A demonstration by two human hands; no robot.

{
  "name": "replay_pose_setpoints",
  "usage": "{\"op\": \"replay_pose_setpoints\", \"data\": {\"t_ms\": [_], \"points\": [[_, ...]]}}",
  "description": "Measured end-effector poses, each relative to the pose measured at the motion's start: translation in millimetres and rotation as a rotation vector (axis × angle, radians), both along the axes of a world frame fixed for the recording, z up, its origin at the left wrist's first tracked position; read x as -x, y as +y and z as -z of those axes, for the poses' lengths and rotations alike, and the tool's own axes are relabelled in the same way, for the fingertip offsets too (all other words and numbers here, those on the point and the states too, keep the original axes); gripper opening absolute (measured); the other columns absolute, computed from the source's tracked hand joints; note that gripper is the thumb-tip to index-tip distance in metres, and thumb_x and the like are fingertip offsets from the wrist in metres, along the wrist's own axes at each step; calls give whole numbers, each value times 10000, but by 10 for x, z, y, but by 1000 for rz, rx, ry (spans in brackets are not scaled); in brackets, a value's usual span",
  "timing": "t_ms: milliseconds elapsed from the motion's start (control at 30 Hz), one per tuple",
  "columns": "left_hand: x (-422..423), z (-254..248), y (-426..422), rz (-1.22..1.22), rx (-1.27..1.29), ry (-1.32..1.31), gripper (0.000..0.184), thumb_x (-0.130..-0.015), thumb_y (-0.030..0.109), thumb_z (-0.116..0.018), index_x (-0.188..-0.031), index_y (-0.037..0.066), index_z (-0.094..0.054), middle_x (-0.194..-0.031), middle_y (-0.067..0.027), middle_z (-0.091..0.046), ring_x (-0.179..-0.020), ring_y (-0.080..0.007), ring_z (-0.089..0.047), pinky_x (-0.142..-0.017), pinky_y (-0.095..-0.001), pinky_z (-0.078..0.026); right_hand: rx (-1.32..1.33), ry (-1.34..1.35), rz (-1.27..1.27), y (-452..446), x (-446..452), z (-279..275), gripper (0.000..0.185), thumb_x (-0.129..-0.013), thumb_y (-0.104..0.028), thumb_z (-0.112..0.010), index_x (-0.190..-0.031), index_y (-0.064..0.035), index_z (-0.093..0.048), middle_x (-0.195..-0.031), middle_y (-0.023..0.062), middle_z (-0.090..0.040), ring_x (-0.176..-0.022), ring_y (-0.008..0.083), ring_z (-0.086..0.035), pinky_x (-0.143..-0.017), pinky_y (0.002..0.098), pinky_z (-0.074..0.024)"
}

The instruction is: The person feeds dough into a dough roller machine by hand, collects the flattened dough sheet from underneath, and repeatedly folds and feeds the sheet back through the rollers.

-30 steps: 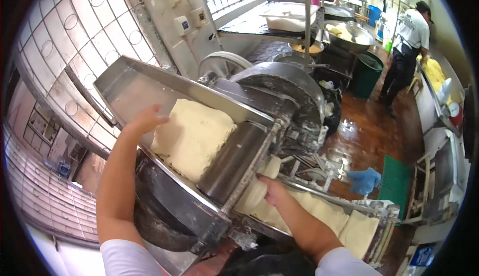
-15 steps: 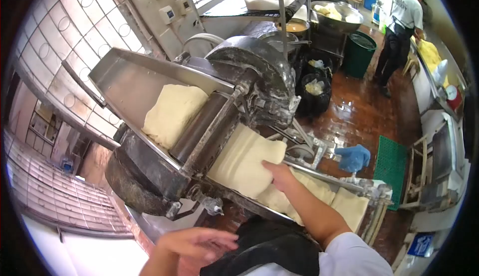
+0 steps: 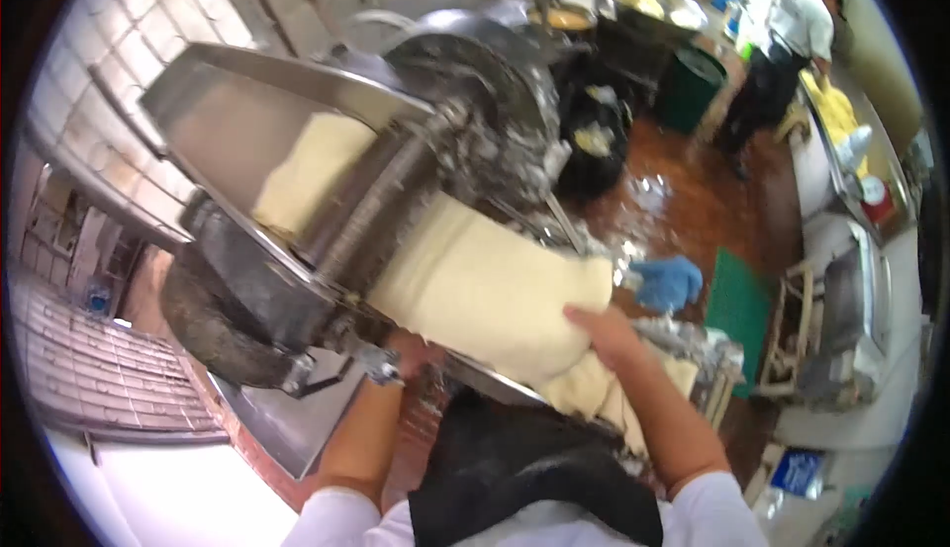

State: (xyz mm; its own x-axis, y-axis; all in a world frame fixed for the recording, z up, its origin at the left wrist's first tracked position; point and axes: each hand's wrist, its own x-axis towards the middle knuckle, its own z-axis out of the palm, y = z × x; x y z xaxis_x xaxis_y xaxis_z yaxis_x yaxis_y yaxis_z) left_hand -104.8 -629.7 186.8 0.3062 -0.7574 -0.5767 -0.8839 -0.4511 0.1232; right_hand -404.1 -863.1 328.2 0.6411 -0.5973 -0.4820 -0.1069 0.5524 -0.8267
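a: where was the dough sheet [image 3: 485, 285]?
b: middle of my remote feed. it ran from the rollers [image 3: 368, 176] at ten o'clock down toward four, partly over the lower dough [image 3: 587, 387] at five.
a: hands?
b: right hand [image 3: 611, 337], four o'clock, grasped the sheet's free end, thumb on top, other fingers out of sight. left hand [image 3: 411, 354], seven o'clock, was at the near edge by the machine; blurred and partly covered, so i couldn't tell if it gripped or just propped.
a: which step?
b: i judged it as drawing the sheet out of the rollers. upper dough [image 3: 312, 171] sat behind them, ten o'clock, so feeding looked unfinished.
a: next move?
b: i figured it called for supporting the free end, matching the rollers' pace and laying it down uncreased. a hard tug risked tearing.
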Motion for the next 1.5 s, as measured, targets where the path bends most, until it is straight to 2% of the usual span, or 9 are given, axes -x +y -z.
{"op": "replay_pose_setpoints", "data": {"t_ms": [67, 100, 167, 233, 433, 567, 1033, 1233, 1500], "points": [[-65, -106, -297, -133, 201, -111, 500, -908, 425, -500, -1144, -3, -608, -1022, -160, -665, -930, -283, -628, -847, -436, -486, 80, 128, -20, -131, 123, -408, 452, -801, -247, -744, -1119, 47, -615, -999, 111, -677, -844, 204, -644, -730, 331, -507], [-177, -50, -429, -364, 369, 93, 501, -908, 426, -501, -1144, -2, -608, -1024, -159, -665, -931, -283, -628, -848, -437, -486, 82, 139, -28, -206, 174, -523, 443, -807, -234, -735, -1127, 46, -610, -1007, 119, -674, -851, 205, -644, -741, 340, -512], [-241, -130, -650, -1109, 909, 970, 501, -907, 427, -502, -1146, -1, -608, -1028, -159, -664, -935, -283, -628, -850, -438, -485, 79, 19, -42, -261, 254, -872, 448, -811, -199, -723, -1163, 45, -590, -1066, 125, -657, -931, 207, -631, -828, 343, -498], [-258, -299, -760, -1240, 1100, 1128, 502, -906, 428, -503, -1147, 1, -608, -1032, -158, -663, -939, -283, -627, -852, -439, -485, 117, -11, -68, -254, 329, -1110, 454, -811, -186, -719, -1176, 44, -581, -1090, 127, -650, -961, 208, -624, -861, 342, -489], [-221, -594, -788, -1214, 1283, 1096, 504, -903, 432, -506, -1151, 5, -607, -1045, -156, -661, -949, -284, -626, -858, -442, -483, 257, 324, -26, -124, 796, -1329, 471, -791, -119, -697, -1213, 30, -553, -1127, 124, -632, -987, 208, -608, -896, 340, -469], [-109, -820, -750, -1161, 1364, 1038, 506, -901, 435, -508, -1153, 8, -607, -1053, -154, -660, -956, -284, -625, -862, -444, -481, 289, 273, 22, -115, 1136, -1206, 602, -770, -181, -734, -1270, 48, -491, -1195, 123, -596, -1065, 230, -578, -937, 352, -448], [700, -1343, -1108, -878, 1501, 1036, 512, -894, 444, -515, -1162, 18, -607, -1083, -149, -656, -981, -286, -621, -875, -451, -477, 297, 285, 156, -128, 1879, -887, 604, -768, -139, -727, -1280, 37, -458, -1177, 138, -599, -1049, 243, -588, -925, 360, -457], [1236, -1748, -1304, -695, 1412, 1280, 514, -891, 448, -518, -1166, 23, -607, -1095, -147, -654, -992, -287, -620, -881, -453, -474, 145, 380, 268, -91, 1896, -304, 351, -798, -112, -653, -1112, 35, -601, -1025, 112, -665, -915, 215, -638, -832, 324, -483], [1855, -2694, -1207, -378, 1144, 1698, 518, -887, 454, -522, -1171, 29, -606, -1112, -144, -651, -1006, -288, -618, -889, -457, -472, 153, 360, 228, 26, 1624, 209, 312, -818, -90, -576, -1109, 19, -599, -987, 108, -661, -846, 216, -636, -769, 328, -495]]}}
